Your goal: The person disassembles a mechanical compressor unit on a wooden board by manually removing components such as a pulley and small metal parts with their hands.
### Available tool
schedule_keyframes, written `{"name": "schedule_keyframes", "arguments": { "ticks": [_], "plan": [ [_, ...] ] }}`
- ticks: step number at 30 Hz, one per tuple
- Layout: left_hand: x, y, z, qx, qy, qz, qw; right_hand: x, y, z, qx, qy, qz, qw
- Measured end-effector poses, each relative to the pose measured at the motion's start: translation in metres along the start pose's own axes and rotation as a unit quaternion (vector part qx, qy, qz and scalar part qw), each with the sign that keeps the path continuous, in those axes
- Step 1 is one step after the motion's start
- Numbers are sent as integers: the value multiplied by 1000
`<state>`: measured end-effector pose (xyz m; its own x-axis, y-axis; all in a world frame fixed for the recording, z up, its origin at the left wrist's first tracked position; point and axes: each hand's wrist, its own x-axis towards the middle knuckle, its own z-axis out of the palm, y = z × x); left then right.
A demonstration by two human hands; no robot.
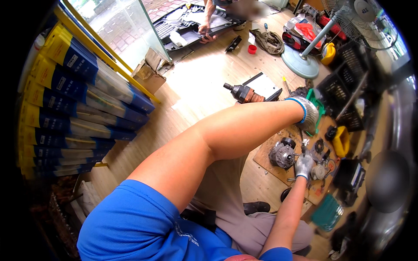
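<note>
Both my hands wear grey-white knitted gloves. Stretched far out to the right, my left hand (310,115) is at the edge of a green plastic tray (320,107). Its fingers point down and are mostly hidden behind the glove's back. Nearer to me, my right hand (303,165) is closed just right of a round metal machine part (282,155) with a shaft at its centre. A small dark piece shows at its fingertips, too small to name. Under these lies a stained wooden board (266,162) with several loose metal parts, among them a round pale one (318,172).
An orange and black power tool (247,93) lies on the floor ahead. Right of it stand a fan (300,61), black crates (344,91) and a yellow jug (342,141). A rack of blue and yellow packages (65,91) fills the left. Another person's hands (206,35) work at the back.
</note>
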<state>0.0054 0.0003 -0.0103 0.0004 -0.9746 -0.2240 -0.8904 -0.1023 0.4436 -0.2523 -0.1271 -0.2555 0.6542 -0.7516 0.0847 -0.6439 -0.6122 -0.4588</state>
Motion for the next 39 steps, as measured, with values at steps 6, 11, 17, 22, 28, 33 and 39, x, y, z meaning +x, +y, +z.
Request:
{"name": "schedule_keyframes", "arguments": {
  "ticks": [6,11,17,22,28,33,39],
  "plan": [
    [-3,1,-2,5,7,3,1000,-7,-3,0,70,-6,21,997],
    [-1,5,-8,1,4,1,1000,-5,6,9,338,67,134,929],
    [-3,2,-5,0,-2,-7,1000,-12,-6,9,674,37,241,698],
    [-1,0,-2,4,-5,-7,1000,-5,-5,10,516,54,265,813],
    [2,-1,2,6,3,-11,1000,0,7,7,51,35,3,998],
    [-3,6,-5,-10,8,-17,1000,-2,16,8,105,11,17,994],
    [-2,-1,1,-4,6,-14,1000,-7,3,10,249,24,127,960]
  ]
}}
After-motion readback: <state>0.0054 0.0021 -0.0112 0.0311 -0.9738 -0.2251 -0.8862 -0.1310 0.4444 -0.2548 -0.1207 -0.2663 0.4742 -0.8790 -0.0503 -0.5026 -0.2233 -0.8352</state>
